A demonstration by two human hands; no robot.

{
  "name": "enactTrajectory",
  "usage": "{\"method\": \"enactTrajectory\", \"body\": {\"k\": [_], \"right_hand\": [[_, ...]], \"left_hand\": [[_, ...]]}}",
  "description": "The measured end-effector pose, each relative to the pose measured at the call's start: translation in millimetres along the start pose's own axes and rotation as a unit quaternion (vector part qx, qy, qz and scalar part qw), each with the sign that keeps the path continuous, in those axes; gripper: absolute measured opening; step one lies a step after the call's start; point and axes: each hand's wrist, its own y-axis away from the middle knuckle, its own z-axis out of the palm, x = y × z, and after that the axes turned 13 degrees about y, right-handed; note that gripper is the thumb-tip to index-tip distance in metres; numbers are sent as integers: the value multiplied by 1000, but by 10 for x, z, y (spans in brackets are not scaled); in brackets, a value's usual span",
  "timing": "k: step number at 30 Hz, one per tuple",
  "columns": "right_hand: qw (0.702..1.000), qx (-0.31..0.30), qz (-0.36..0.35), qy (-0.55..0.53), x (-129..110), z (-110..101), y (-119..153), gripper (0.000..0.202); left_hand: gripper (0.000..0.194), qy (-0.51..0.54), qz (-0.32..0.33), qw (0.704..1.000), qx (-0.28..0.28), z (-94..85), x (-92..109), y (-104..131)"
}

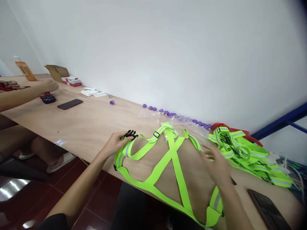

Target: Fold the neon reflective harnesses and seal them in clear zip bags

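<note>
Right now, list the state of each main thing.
Harness: spread out, straps crossed
Left hand: gripping harness
Right hand: gripping harness
Strap pile: heaped, loose
Cardboard box: open
Bottle: capped, standing
Far phone: lying flat
Near phone: lying flat
Purple pieces: scattered

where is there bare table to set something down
The widest bare patch of table lies between the left hand, the leftmost phone, the lone purple piece and the small label. Smaller gaps show between the green harness straps. It is crowded along the wall, with purple pieces and clear bags, and at right, with a strap pile and another phone.
</note>
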Motion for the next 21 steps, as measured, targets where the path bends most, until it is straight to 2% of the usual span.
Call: {"method": "enactTrajectory", "body": {"k": [1, 3, 4, 6, 8, 10, 12, 14, 16, 18, 21], "right_hand": [[992, -78, -71, -70, -367, 126, -30, 44], [973, -143, -143, -110, -1001, 425, -107, 40], [960, -173, -181, -125, -1240, 571, -150, 41], [927, -216, -268, -146, -1545, 807, -238, 34], [914, -227, -301, -151, -1658, 941, -326, 31], [918, -220, -295, -146, -1657, 989, -419, 33], [926, -209, -279, -140, -1613, 988, -512, 32], [936, -197, -257, -136, -1548, 951, -587, 29], [950, -179, -223, -126, -1427, 850, -622, 28], [966, -154, -178, -106, -1177, 644, -598, 37], [991, -97, -75, -55, -483, 139, -427, 36]], "left_hand": [[30, 4, 7, 1000, -19, 56, 33, 9], [29, 8, 22, 998, -55, 162, 90, 15], [27, 10, 32, 997, -69, 207, 113, 14], [24, 13, 54, 994, -94, 269, 151, 10], [21, 15, 73, 990, -121, 290, 186, 11], [20, 14, 83, 986, -145, 278, 220, 19], [20, 10, 95, 985, -146, 249, 248, 26], [20, -10, 99, 989, -107, 217, 254, 25], [20, -44, 78, 995, -39, 190, 230, 13], [20, -66, 46, 997, 17, 166, 175, -3], [30, -21, -2, 998, 57, 143, 58, -14]]}}
